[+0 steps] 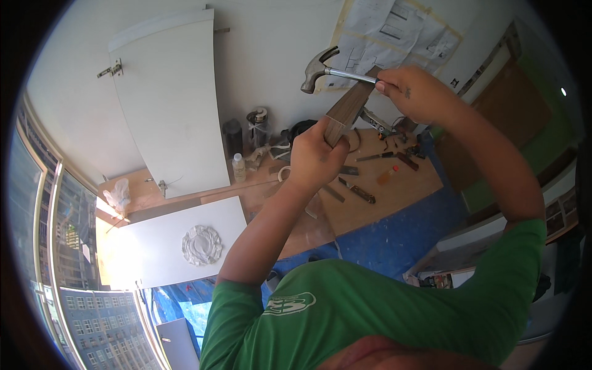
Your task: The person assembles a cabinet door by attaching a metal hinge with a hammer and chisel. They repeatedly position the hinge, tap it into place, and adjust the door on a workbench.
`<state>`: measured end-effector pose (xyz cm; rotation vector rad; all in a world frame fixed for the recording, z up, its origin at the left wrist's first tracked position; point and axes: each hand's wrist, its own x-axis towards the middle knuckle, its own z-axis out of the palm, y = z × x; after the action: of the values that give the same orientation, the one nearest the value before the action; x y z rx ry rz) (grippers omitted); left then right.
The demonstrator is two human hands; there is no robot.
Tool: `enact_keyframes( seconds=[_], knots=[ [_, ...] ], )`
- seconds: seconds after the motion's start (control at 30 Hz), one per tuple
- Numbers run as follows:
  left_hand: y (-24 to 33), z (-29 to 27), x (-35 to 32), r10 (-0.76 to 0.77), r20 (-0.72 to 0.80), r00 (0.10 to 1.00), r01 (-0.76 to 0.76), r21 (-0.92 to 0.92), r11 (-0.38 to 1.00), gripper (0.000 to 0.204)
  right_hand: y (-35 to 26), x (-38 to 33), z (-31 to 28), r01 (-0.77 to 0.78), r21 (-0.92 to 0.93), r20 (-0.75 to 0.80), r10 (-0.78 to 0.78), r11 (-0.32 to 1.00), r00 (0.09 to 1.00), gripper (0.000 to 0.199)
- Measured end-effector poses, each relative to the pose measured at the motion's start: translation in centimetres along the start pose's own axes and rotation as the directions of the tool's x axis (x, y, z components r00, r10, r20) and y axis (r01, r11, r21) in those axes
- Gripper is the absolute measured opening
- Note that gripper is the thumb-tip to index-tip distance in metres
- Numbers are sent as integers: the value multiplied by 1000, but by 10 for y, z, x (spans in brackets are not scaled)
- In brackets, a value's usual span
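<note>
Your right hand grips a hammer (pointing toward nine o'clock) as your left hand clutches a brown strip.

Beyond the right fingers, the claw hammer shows a smooth, shiny metal shaft and a duller metal head. Between the left fingers, the brown strip looks matt and wood-grained, though it may be laminate.

Workshop: hammer, hand tools on wooden bench, drawings taped to wall, hinged panel.
</note>
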<state>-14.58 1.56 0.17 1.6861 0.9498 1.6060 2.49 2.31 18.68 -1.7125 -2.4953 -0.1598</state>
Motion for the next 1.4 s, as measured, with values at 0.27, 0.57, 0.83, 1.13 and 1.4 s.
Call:
enact_keyframes(
  seconds=[0.27,0.57,0.83,1.13,1.4],
  knots=[
    [3,6,-4,83,-17,996,-83,-8,997,25,-42,-34,-7,110,52,21,-111,993,994,26],
    [11,6,-4,70,-10,998,-69,49,996,30,-60,-60,-9,226,108,-26,-224,968,974,23],
    [-13,-1,-3,47,-7,999,-46,91,995,27,-93,-90,-30,397,-51,-217,-398,916,891,17],
    [11,2,-15,-174,-87,981,182,104,978,31,-157,-123,-51,427,-421,-57,-493,801,868,37],
    [5,1,1,-281,-132,951,276,-59,959,35,-143,-142,-51,404,-450,-151,-514,796,844,29]
  ],
)
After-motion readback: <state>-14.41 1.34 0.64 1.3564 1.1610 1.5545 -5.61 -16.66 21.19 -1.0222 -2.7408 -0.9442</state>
